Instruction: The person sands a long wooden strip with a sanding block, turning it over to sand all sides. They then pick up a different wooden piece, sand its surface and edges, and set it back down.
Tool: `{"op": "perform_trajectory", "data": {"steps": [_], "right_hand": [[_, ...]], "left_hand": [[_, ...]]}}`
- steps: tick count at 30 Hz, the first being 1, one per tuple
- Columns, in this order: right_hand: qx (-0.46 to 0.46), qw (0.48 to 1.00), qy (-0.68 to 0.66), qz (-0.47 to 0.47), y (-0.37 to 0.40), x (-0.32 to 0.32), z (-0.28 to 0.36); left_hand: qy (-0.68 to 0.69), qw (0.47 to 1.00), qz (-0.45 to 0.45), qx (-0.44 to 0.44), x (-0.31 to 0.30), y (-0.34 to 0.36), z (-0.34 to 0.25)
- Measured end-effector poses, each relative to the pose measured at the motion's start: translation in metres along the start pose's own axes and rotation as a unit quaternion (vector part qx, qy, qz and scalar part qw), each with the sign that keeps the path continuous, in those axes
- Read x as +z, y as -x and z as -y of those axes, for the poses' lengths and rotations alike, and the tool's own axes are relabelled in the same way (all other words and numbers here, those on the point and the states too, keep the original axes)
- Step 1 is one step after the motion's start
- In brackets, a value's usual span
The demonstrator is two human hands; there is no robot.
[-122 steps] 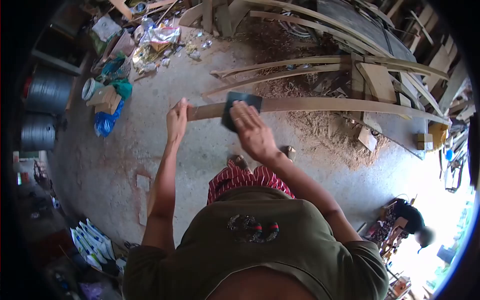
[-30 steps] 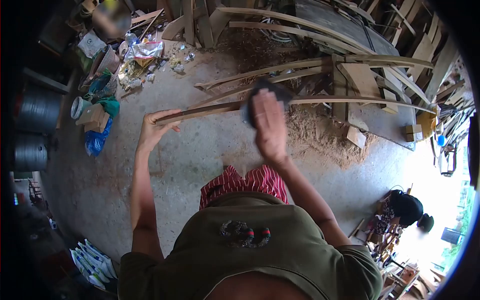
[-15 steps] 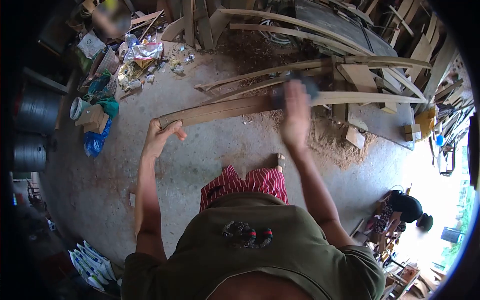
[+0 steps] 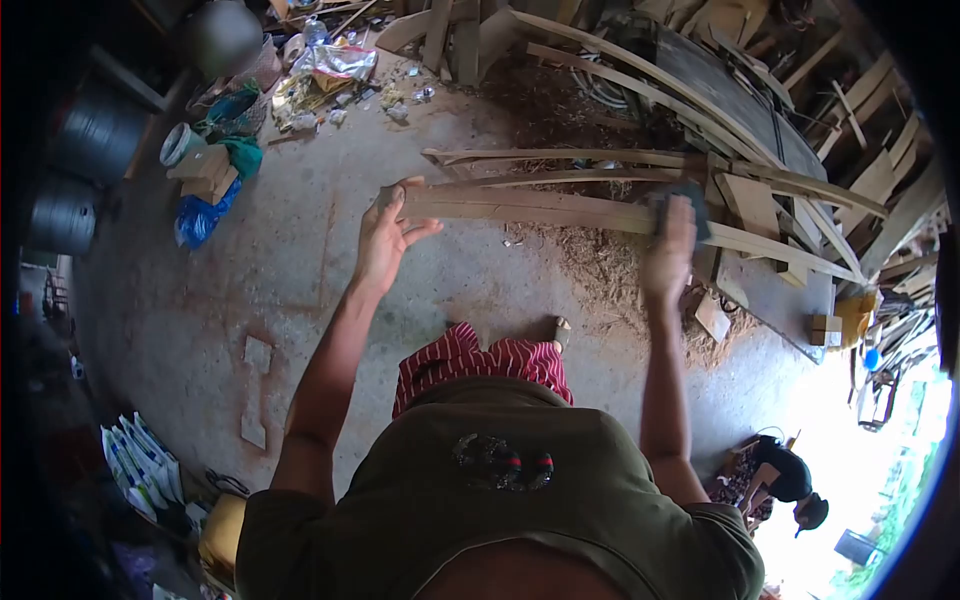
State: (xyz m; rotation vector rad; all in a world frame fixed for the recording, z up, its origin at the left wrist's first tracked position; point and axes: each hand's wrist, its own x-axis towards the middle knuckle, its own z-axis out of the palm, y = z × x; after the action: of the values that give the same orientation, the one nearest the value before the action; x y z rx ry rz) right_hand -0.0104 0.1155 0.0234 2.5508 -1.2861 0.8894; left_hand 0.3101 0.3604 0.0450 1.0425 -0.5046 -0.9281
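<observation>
A long, slightly curved wooden board [image 4: 530, 207] stretches across in front of me. At its left end my left hand [image 4: 388, 235] grips it, thumb near the top edge and some fingers sticking out below. My right hand [image 4: 670, 260] presses a dark sanding pad [image 4: 692, 212] onto the board's face toward the right. The pad is partly covered by the fingers and smeared by motion. Past the pad, the board's far end rests among other timber on the right.
Curved wooden strips [image 4: 600, 158] lie just behind the board. Wood shavings [image 4: 610, 265] cover the floor below. Bags and litter [image 4: 335, 65] lie at the back left, near a blue plastic bag [image 4: 207, 215]. Another person [image 4: 785, 470] bends over at the lower right.
My right hand and the pad have slid right along the board. My left hand and the board's left end appear further right and higher, as the whole view has shifted.
</observation>
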Motion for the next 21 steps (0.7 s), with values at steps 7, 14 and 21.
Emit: {"op": "perform_trajectory", "data": {"steps": [7,14,21], "right_hand": [[-0.175,0.950,-0.219,0.138,0.013,-0.028,0.164],[-0.013,0.994,-0.013,0.106,0.022,-0.007,0.031],[-0.247,0.931,-0.221,0.151,0.012,-0.020,0.246]], "left_hand": [[0.101,0.990,-0.097,0.002,0.011,-0.012,0.008],[0.313,0.933,-0.170,-0.055,0.043,0.004,0.024],[0.297,0.932,-0.152,-0.143,0.035,0.016,0.036]]}}
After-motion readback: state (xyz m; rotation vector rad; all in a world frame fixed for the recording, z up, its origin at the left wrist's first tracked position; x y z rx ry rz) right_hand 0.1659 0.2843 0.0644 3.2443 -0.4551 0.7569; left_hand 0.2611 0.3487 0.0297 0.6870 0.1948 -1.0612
